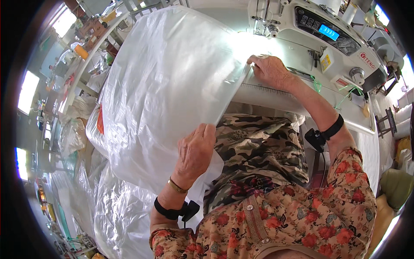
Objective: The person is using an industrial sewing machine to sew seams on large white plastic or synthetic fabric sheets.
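Observation:
A large translucent white woven plastic sheet [151, 86] spreads over the left and middle of the view, hanging down toward my lap. Its right-hand edge runs taut between my two hands. Nearer to me, my left hand [196, 149] is closed, pinching that edge above my camouflage-clad lap. My right hand [271, 71] grips the far end of the same edge with thumb and fingers, over the sewing machine bed. Just beyond it stands a white sewing machine [302, 43] with a lit display; its needle area is bright with glare.
A ruler strip [267, 89] runs along the front of the machine table. Green threads [317, 84] hang beside the machine. More crumpled white plastic [116, 207] lies in a pile at the lower left. A dark stool [385, 123] stands at the right.

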Demonstrator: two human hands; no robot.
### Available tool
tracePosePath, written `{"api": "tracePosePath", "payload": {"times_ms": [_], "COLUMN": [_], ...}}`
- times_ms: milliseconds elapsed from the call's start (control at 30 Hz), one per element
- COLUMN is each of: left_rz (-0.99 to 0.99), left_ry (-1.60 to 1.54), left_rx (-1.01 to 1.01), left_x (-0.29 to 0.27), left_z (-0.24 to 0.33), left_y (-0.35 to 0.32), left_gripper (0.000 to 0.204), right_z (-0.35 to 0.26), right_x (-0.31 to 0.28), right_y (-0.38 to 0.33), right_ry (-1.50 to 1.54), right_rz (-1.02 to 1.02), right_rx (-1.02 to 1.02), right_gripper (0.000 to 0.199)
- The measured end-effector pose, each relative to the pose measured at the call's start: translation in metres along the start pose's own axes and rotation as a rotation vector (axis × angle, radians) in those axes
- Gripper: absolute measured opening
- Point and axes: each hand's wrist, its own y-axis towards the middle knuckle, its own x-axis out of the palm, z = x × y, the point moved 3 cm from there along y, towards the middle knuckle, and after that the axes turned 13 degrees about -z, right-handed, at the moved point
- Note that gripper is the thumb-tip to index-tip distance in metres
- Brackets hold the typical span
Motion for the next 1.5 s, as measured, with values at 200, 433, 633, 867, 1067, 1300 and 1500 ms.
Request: {"api": "tracePosePath", "payload": {"times_ms": [200,433,633,867,1067,1300,1500], "left_rz": [0.067,0.049,0.049,0.036,0.068,0.088,0.068], "left_ry": [-0.061,-0.060,-0.068,-0.122,-0.190,-0.300,-0.339], "left_rx": [0.032,0.038,0.050,0.055,0.034,-0.014,-0.023], "left_x": [-0.003,-0.006,-0.001,-0.006,-0.007,-0.006,-0.003], "left_z": [0.001,0.003,0.003,0.003,0.005,0.004,0.004], "left_y": [0.001,0.001,0.001,0.000,-0.002,-0.002,-0.003], "left_gripper": [0.008,0.008,0.008,0.010,0.008,0.007,0.010], "right_z": [-0.069,-0.010,0.030,0.033,0.035,0.040,0.046], "right_x": [-0.012,-0.010,-0.019,-0.015,-0.014,-0.014,-0.003], "right_y": [-0.017,0.012,0.019,0.024,0.030,0.035,0.043], "right_ry": [0.325,-0.128,-0.256,-0.363,-0.348,-0.287,-0.138], "right_rz": [-0.291,-0.234,-0.176,0.027,-0.028,-0.033,-0.087], "right_rx": [-0.239,-0.136,-0.119,-0.280,-0.207,-0.250,-0.179], "right_gripper": [0.029,0.021,0.015,0.014,0.015,0.013,0.008]}}
